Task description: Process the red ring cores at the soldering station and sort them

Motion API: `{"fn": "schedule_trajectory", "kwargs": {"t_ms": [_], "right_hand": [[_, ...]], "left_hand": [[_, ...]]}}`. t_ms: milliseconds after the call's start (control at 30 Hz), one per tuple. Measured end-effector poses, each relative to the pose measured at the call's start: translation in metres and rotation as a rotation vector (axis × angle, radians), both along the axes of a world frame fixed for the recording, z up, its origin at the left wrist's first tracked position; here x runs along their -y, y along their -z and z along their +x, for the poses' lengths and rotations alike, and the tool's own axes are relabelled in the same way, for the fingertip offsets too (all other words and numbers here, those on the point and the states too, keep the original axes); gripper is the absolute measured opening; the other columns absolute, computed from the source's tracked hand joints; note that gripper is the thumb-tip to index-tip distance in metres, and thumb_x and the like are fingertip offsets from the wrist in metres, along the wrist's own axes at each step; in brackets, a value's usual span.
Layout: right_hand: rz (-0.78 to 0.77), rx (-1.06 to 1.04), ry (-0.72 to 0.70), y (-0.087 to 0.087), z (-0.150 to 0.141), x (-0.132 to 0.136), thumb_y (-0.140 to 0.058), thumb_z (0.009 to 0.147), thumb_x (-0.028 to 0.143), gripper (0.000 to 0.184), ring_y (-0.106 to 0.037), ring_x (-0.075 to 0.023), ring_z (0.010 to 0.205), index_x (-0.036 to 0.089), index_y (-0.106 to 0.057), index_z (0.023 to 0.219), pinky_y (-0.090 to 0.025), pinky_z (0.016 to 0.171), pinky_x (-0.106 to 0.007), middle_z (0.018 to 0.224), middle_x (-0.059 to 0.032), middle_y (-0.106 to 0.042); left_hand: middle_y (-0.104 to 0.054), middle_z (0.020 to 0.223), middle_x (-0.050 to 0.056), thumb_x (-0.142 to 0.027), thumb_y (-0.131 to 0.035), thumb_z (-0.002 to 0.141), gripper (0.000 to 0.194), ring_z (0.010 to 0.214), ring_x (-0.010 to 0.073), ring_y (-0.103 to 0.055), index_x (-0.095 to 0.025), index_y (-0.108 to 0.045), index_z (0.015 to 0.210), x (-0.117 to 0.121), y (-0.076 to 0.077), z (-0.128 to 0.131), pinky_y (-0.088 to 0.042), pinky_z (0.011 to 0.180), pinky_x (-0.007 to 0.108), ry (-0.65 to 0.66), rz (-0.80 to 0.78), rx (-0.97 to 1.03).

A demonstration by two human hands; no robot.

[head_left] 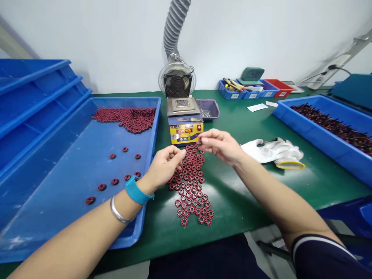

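Observation:
My right hand (219, 146) pinches a small red toothed ring (200, 139) between thumb and fingertips, just in front of the yellow control panel of a heating plate (186, 130). My left hand (167, 164) is closed, thumb against the fingers, over the left side of a spread of such rings (190, 190) on the table. Whatever its fingertips may hold is hidden. A blue band and a silver bangle circle the left wrist. The rings on the table lie mostly flat, with pale metal centres and red teeth. On the heater's top lies a square metal fixture (182, 103).
Left stands a large blue tray (72, 221) with a heap of red rings and several loose ones. White gloves (271, 151) lie at right, before another blue tray (319, 151) of dark parts. Behind are a purple bin (215, 109), small bins (232, 94) and a duct (175, 29).

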State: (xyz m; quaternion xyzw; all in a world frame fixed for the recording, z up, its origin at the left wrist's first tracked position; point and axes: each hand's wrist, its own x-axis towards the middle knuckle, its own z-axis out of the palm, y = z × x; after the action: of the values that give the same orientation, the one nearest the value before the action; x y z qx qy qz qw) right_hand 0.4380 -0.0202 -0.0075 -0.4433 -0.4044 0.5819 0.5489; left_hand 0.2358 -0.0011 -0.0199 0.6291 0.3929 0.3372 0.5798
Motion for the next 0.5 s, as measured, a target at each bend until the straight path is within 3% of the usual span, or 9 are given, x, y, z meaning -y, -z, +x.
{"fn": "schedule_trajectory", "kwargs": {"t_ms": [167, 267, 367, 500], "right_hand": [[0.027, 0.255, 0.127, -0.056, 0.013, -0.071, -0.077, 0.071, 0.016, 0.010, -0.055, -0.0030, 0.049, 0.012, -0.068, 0.072, -0.048, 0.051, -0.015, 0.064, -0.0013, -0.067], [0.010, 0.347, 0.130, -0.076, 0.007, -0.099, -0.070, 0.078, 0.012, 0.013, -0.052, -0.0024, 0.045, 0.011, -0.064, 0.067, -0.046, 0.048, -0.014, 0.059, -0.0019, -0.065], [0.017, 0.357, 0.095, -0.080, -0.007, -0.103, -0.068, 0.081, 0.014, 0.015, -0.052, -0.0025, 0.044, 0.011, -0.063, 0.067, -0.045, 0.047, -0.013, 0.058, -0.0022, -0.064], [0.004, 0.329, 0.023, -0.071, -0.026, -0.089, -0.071, 0.081, 0.019, 0.016, -0.052, -0.0021, 0.045, 0.012, -0.064, 0.068, -0.046, 0.049, -0.013, 0.060, -0.0023, -0.066]], "left_hand": [[-0.057, 0.063, -0.002, -0.040, -0.068, 0.074, 0.028, 0.053, 0.0089, -0.053, -0.014, -0.058, 0.076, 0.001, 0.003, 0.000, -0.044, 0.052, 0.022, 0.066, 0.010, -0.033], [-0.059, 0.068, 0.000, -0.036, -0.068, 0.074, 0.025, 0.057, 0.0093, -0.055, -0.014, -0.059, 0.081, -0.002, 0.004, -0.002, -0.046, 0.055, 0.023, -0.009, 0.043, 0.044], [-0.059, 0.067, -0.001, -0.031, -0.068, 0.074, 0.023, 0.056, 0.0091, -0.056, -0.014, -0.058, 0.085, -0.009, 0.004, -0.006, -0.046, 0.055, 0.022, -0.135, 0.081, 0.155], [-0.058, 0.065, -0.003, -0.029, -0.070, 0.071, 0.024, 0.052, 0.0081, -0.054, -0.014, -0.059, 0.086, -0.021, 0.001, -0.012, -0.043, 0.051, 0.021, -0.329, 0.157, 0.261]]}}
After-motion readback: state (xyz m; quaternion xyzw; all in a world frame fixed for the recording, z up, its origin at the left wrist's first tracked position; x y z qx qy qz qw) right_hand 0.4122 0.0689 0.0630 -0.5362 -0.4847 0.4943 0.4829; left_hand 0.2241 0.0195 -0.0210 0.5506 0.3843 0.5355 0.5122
